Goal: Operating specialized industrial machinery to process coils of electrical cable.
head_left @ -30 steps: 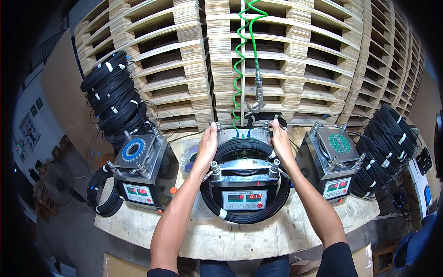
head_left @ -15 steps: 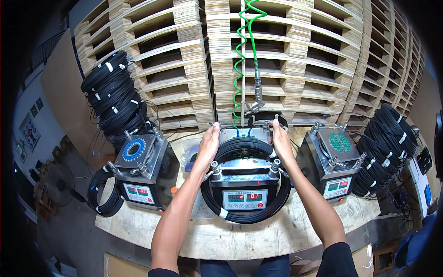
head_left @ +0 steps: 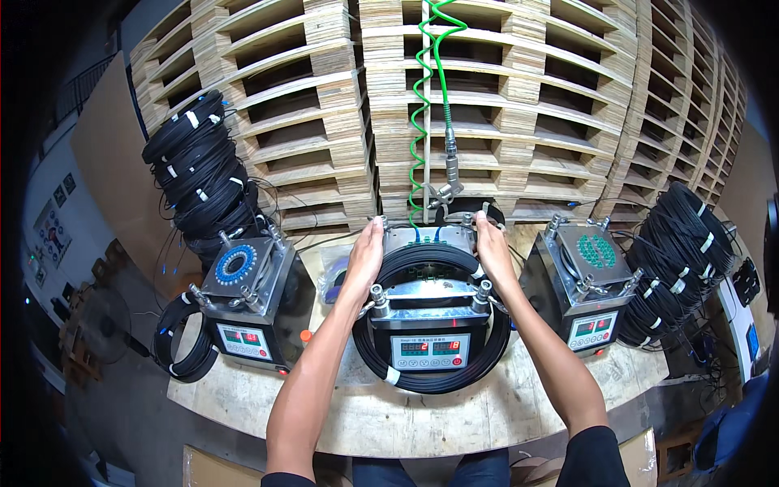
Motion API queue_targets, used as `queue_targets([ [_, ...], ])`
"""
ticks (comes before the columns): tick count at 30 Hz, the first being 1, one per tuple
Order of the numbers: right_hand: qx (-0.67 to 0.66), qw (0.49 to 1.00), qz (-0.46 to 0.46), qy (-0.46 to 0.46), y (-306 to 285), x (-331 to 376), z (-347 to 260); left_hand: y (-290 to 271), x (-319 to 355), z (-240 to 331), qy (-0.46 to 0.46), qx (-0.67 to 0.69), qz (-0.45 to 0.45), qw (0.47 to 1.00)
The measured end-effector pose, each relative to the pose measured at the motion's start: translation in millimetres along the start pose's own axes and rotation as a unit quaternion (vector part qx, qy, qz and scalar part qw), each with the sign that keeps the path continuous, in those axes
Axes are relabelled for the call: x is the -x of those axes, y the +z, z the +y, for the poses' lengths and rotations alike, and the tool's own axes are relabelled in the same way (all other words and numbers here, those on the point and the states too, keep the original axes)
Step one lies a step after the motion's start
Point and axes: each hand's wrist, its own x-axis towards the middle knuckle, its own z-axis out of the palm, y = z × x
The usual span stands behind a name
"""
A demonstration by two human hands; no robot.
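Cable coil (head_left: 430, 377) looped round centre machine (head_left: 430, 325) on wooden bench (head_left: 406, 418). L hand (head_left: 365, 253) & R hand (head_left: 491, 247) flat, fingers together, pressing coil's upper sides; no shift vs earlier frame. Green spiral hose (head_left: 422, 105) hangs behind.

3 machine front panels with red digit displays: left (head_left: 245, 339), middle (head_left: 430, 351), right (head_left: 591, 329); wall signs (head_left: 50, 219) far left.
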Motion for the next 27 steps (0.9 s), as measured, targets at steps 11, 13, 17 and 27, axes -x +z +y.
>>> queue_targets([
  [11,0.035,0.998,0.025,-0.052,5.4,-2.3,9.7,-0.8,3.7,3.6,0.02,0.015,-0.014,1.0],
  [13,0.031,0.997,0.03,-0.064,5.4,-4.7,14.3,1.0,4.9,5.4,0.019,0.011,-0.013,1.0],
  [17,0.001,0.996,0.046,-0.081,6.6,-10.5,24.8,-0.6,6.7,14.7,-0.018,-0.015,-0.043,0.999],
  [27,-0.044,0.993,0.08,-0.075,6.3,-6.1,19.4,5.8,-9.2,-14.3,0.001,-0.017,0.056,0.998],
])
